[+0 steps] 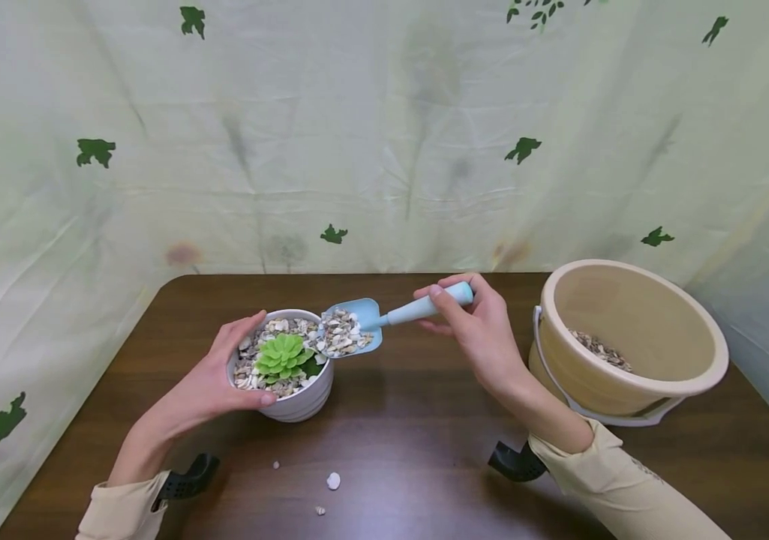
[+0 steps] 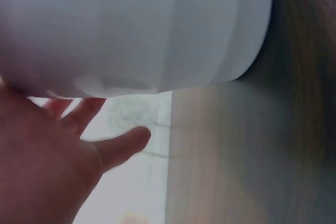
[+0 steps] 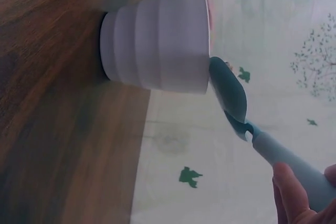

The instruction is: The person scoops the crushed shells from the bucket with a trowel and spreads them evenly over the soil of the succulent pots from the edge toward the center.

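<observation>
A ribbed white flowerpot (image 1: 303, 403) stands upright on the table, filled with pale pebbles and shell bits around a green succulent (image 1: 283, 355). My left hand (image 1: 211, 382) holds the pot from its left side, thumb at the near rim and fingers at the far rim. A light blue hand trowel (image 1: 368, 306), its scoop heaped with pebbles (image 1: 341, 333), meets the pot's right rim. My right hand (image 1: 485, 330) grips the trowel's handle (image 3: 294, 166). In the left wrist view the pot wall (image 2: 136, 30) fills the upper part, with my left hand (image 2: 47, 156) beside it.
At the right stands a beige bucket (image 1: 634, 322) with a lowered handle and pebbles (image 1: 600, 351) at its bottom. A white pebble (image 1: 333, 481) and a couple of smaller ones lie on the brown table (image 1: 411, 465) near the front. A leaf-patterned curtain (image 1: 357, 135) hangs behind.
</observation>
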